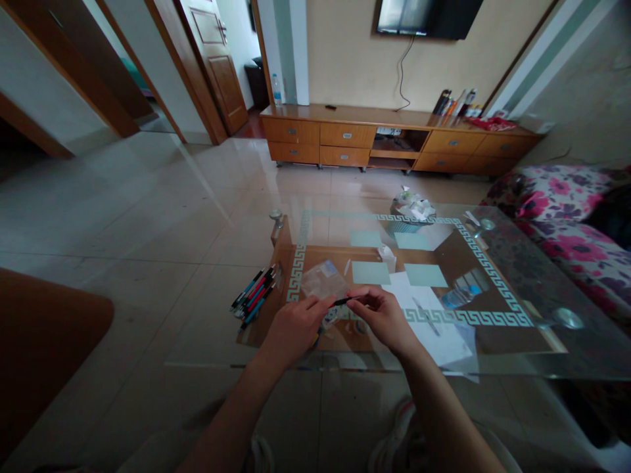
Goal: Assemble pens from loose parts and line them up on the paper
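Observation:
Over the near edge of the glass table (513,358), my left hand (298,323) is closed on one end of a slim black pen (341,302). My right hand (383,316) pinches its other end with thumb and fingers. The fingers cover much of the pen, so whether it is whole or in parts is unclear. Beside my left hand, a pile of pens (254,297), black, red and blue, lies on the table. A clear plastic bag (323,279) rests just beyond my hands. White paper sheets (444,345) lie right of my right hand, with a clear pen (426,316) on top.
A water bottle (461,297) lies at the right, and a crumpled tissue (387,257) sits farther back. Behind is a basket of waste (413,209). A low wooden cabinet (345,135) lines the wall; a flowered sofa (566,197) stands at the right.

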Action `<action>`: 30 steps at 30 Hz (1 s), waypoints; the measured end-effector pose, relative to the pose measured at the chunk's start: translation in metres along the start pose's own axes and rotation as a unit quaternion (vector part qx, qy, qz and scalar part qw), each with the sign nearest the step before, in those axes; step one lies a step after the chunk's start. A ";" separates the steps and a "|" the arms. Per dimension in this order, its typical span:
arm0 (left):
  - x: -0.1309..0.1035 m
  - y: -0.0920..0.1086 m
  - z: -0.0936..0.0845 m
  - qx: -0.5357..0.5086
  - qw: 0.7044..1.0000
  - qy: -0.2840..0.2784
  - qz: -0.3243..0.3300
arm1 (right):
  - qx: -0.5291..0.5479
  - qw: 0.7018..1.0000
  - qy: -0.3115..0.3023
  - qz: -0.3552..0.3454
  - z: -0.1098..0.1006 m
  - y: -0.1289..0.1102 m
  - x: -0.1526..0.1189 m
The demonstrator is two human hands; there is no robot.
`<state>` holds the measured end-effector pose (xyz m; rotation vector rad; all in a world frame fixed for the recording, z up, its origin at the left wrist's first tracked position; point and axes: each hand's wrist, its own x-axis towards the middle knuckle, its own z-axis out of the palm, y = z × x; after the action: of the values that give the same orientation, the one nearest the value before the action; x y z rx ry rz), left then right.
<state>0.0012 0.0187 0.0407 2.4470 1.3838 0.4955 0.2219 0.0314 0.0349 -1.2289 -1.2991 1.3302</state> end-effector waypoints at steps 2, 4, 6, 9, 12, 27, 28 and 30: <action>0.000 0.001 -0.001 -0.001 1.000 -0.006 -0.001 | 0.001 1.000 0.001 0.001 -0.001 0.001 0.000; 0.000 0.003 -0.002 -0.001 1.000 -0.009 -0.001 | 0.001 1.000 0.000 0.001 -0.001 0.001 0.000; 0.000 0.003 -0.003 -0.003 1.000 -0.010 0.001 | 0.003 1.000 -0.001 0.002 -0.001 0.000 0.000; 0.001 0.004 -0.004 -0.004 1.000 -0.013 0.000 | 0.006 1.000 0.000 0.002 0.000 -0.002 -0.001; 0.001 0.004 -0.003 0.002 1.000 -0.017 0.002 | -0.006 1.000 0.016 -0.001 0.001 -0.004 0.000; 0.001 0.003 -0.002 0.031 0.999 -0.012 0.007 | 0.030 0.997 0.060 0.039 0.001 -0.008 0.003; 0.000 0.003 -0.002 0.029 0.999 -0.011 0.009 | 0.037 0.996 0.067 0.043 0.001 -0.010 0.003; 0.000 0.003 -0.003 0.024 1.000 -0.012 0.010 | 0.054 0.994 0.080 0.051 0.001 -0.012 0.002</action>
<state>0.0025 0.0176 0.0447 2.4997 1.3784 0.4419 0.2201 0.0344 0.0463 -1.3129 -1.0512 1.3266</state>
